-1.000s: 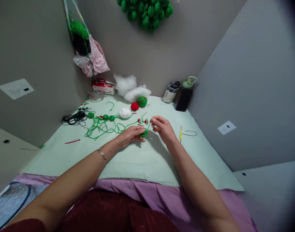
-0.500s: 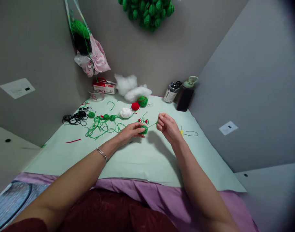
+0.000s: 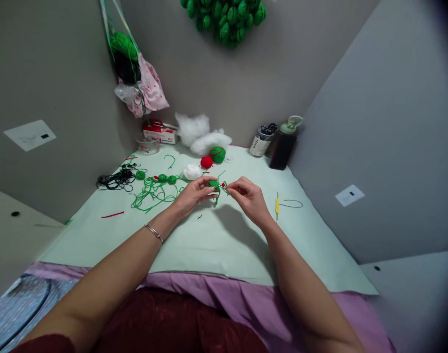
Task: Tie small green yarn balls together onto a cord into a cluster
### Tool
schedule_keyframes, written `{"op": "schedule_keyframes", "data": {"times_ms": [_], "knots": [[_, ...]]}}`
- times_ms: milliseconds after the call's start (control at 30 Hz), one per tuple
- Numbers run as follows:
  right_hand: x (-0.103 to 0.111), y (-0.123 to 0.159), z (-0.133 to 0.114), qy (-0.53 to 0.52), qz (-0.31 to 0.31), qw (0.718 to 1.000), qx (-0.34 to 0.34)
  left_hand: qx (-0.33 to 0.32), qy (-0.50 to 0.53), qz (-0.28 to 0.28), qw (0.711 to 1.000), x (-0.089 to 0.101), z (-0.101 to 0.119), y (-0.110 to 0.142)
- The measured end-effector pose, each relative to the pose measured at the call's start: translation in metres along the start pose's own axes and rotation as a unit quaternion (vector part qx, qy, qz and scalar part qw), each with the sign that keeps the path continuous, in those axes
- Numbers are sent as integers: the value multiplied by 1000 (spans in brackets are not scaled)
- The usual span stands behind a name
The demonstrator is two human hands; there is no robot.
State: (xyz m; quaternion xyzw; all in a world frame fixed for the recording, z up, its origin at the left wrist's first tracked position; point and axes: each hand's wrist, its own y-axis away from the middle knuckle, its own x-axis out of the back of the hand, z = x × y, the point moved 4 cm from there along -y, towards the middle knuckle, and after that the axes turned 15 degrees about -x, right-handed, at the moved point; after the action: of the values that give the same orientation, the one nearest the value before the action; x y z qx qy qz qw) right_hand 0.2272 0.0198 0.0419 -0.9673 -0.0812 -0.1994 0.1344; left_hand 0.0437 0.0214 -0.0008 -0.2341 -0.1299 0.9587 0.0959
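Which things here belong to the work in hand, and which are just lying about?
In the work, as far as I can judge:
- small green piece, in the left hand
- thin needle-like tool, in the right hand
- perhaps the green yarn ball

Probably just lying about:
- black tangle
- yellow-gripped tool
- dark bottle

A small, rounded piece of green yarn work (image 3: pixel 213 184) was held above the table (image 3: pixel 231 255) by the fingers of the left hand (image 3: pixel 192 196). A green strand (image 3: pixel 217 197) was seen hanging below it. A thin, pale tool (image 3: pixel 222 187) was pinched in the right hand (image 3: pixel 248 197), its tip pointed at the green piece; whether it was inserted could not be seen.
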Motion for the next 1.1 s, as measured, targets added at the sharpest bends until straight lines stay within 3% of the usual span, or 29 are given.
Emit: {"op": "schedule_keyframes", "data": {"times_ms": [333,1100], "knots": [[-2,0,4,66,-4,998,18,0,-3,-4,1000,-1,2,1],[-3,0,0,30,-5,1000,0,11,-14,9,1000,1,4,0]]}}
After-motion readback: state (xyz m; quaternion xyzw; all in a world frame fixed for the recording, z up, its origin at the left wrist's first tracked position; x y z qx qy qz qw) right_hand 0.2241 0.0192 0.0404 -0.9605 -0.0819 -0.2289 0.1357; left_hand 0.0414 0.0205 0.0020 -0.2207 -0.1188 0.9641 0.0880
